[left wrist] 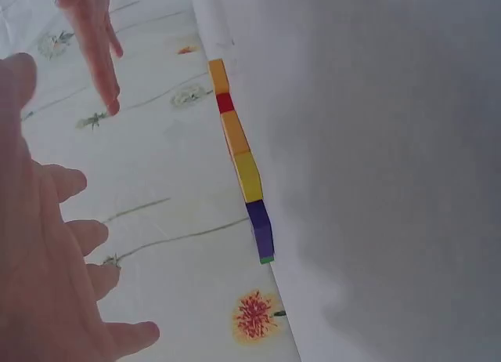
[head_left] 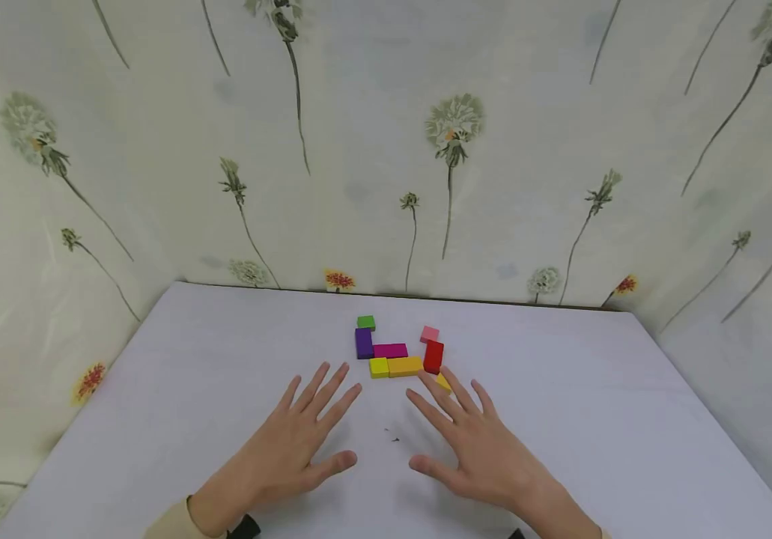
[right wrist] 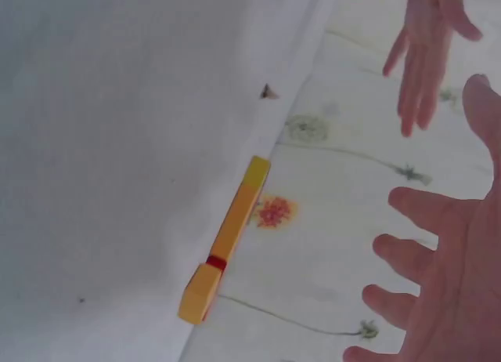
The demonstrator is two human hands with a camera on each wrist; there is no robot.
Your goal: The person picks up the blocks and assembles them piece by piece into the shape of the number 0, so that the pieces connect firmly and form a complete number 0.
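My left hand [head_left: 291,442] hovers over the white table with its fingers spread and straight, holding nothing. Opposite it, my right hand [head_left: 487,449] is likewise spread, its fingertips overlapping an orange block [head_left: 443,383] in the head view. Beyond the hands lies a group of coloured blocks: yellow [head_left: 379,367], a longer orange block [head_left: 404,366], magenta [head_left: 390,350], purple [head_left: 364,343], green [head_left: 366,323], red [head_left: 433,356] and pink [head_left: 429,334]. Both wrist views show the hands apart from the blocks, such as the purple block [left wrist: 261,227] and the orange block [right wrist: 200,293].
The white table [head_left: 224,337] ends at a back edge against a wall covering [head_left: 359,150] printed with dandelions. Small dark specks [head_left: 395,439] lie on the table between the hands.
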